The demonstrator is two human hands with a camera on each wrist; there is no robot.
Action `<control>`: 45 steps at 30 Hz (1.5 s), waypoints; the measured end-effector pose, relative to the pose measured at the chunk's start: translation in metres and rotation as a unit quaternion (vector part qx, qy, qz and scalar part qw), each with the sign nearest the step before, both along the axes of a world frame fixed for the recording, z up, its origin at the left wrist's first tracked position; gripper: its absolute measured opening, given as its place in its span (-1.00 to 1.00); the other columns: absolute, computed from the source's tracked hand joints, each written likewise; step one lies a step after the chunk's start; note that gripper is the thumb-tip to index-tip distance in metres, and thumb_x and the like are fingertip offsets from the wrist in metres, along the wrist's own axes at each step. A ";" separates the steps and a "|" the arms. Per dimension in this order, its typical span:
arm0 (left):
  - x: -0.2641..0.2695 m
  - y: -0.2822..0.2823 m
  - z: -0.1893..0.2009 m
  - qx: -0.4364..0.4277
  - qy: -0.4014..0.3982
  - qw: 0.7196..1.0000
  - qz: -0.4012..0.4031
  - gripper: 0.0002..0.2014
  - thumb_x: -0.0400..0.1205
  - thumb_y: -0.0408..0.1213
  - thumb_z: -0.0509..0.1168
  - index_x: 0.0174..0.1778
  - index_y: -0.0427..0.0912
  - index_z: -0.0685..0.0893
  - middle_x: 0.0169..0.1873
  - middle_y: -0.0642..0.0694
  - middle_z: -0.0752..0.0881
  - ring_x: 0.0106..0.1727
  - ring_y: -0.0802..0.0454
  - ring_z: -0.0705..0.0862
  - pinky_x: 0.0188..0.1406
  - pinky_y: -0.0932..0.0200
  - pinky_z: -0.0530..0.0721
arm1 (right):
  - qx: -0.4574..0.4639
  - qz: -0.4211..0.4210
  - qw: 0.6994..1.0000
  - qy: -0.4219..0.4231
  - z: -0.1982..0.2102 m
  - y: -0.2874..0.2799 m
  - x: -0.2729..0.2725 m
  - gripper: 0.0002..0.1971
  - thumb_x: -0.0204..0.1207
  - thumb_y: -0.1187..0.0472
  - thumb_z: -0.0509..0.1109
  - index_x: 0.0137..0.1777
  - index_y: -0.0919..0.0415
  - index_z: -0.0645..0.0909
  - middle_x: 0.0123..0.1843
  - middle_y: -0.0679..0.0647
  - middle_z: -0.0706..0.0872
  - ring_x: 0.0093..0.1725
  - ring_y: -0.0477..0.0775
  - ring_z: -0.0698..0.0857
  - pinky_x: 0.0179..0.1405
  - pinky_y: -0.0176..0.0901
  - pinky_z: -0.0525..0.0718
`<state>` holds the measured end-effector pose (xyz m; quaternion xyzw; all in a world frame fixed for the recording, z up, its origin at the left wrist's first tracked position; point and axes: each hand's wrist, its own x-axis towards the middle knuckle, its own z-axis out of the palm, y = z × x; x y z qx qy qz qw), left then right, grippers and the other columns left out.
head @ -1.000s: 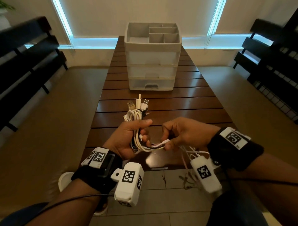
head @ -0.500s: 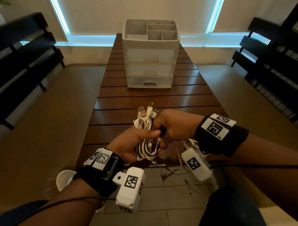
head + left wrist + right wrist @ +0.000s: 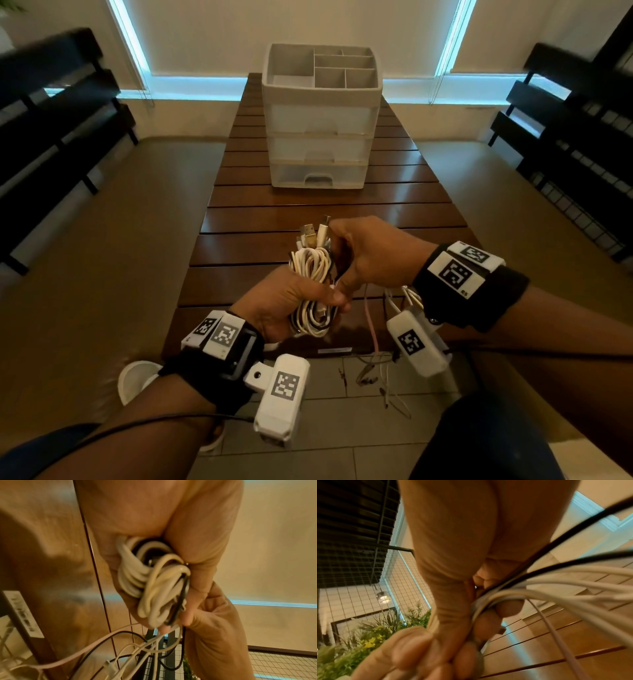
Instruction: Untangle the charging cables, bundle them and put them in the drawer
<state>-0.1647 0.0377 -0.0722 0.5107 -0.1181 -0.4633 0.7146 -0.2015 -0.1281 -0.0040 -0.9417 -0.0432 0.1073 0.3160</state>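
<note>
Cables (image 3: 310,274) coiled in left hand (image 3: 284,305), fist closed round the bundle over the table's (image 3: 239,246) near edge. Right hand (image 3: 370,257) pinches the trailing strands beside the plugs. Best to wind the tails snugly, keeping tension. Drawer unit (image 3: 320,137) stands mid-table beyond, drawers shut.

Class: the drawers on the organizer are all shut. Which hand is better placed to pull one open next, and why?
Probably the right hand: it sits nearer the drawer organizer and grips only loose strands, while the left hand holds the coiled cable bundle.
</note>
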 end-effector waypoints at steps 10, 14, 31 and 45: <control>-0.006 -0.004 0.009 -0.033 -0.019 0.999 -0.001 -0.47 0.29 -0.75 0.40 0.17 -0.30 0.69 -0.16 -0.29 0.73 -0.16 -0.18 0.74 -0.16 0.00 0.74 | 0.069 0.039 0.997 0.008 -0.008 -0.019 -0.003 -0.81 0.41 0.15 0.56 -0.09 0.04 0.58 -0.02 0.08 0.74 -0.02 0.12 0.73 0.07 0.29 0.70; -0.005 -0.005 0.006 -0.008 -0.032 0.998 0.045 -0.47 0.32 -0.72 0.43 0.23 -0.39 0.67 0.12 -0.48 0.69 0.09 -0.36 0.70 0.17 -0.26 0.62 | 0.087 0.042 0.993 0.064 -0.013 -0.028 -0.004 -0.78 0.50 0.22 0.50 0.00 -0.07 0.55 -0.02 -0.01 0.74 -0.01 0.02 0.74 0.06 0.00 0.71; -0.006 -0.006 0.002 0.098 -0.094 0.980 0.143 -0.88 0.43 -0.50 0.50 -0.16 -0.27 0.80 -0.42 -0.14 0.68 -0.49 0.00 0.63 -0.44 0.12 0.63 | 0.087 -0.044 0.987 -0.130 -0.032 -0.013 -0.004 -0.82 0.51 0.19 0.48 0.09 0.14 0.65 0.06 -0.07 0.77 0.05 -0.13 0.73 0.10 -0.18 0.71; 0.005 -0.008 0.000 0.101 -0.133 0.970 0.178 -0.82 0.42 -0.52 0.49 -0.06 -0.37 0.80 -0.26 -0.23 0.81 -0.36 0.02 0.73 -0.39 0.12 0.63 | 0.218 -0.102 0.970 0.037 -0.052 -0.013 -0.017 -0.69 0.62 0.04 0.31 0.32 0.09 0.50 0.20 0.07 0.67 0.19 0.05 0.67 0.20 0.03 0.67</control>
